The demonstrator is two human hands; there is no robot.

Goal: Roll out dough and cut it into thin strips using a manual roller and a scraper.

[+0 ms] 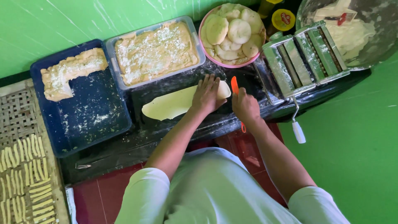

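White shirt (215, 186) nearest | left hand (206, 96) spread flat on dough sheet (174, 103) | right hand (245, 107) gripping orange knife (234, 86) | pasta roller (304, 58) just right.

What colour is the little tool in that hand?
Orange-red. The tool in the right hand shows best in the head view.

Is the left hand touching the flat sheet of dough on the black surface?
Touching. In the head view the left hand lies palm down on the right end of the flat dough sheet, covering part of it, with no gap visible.
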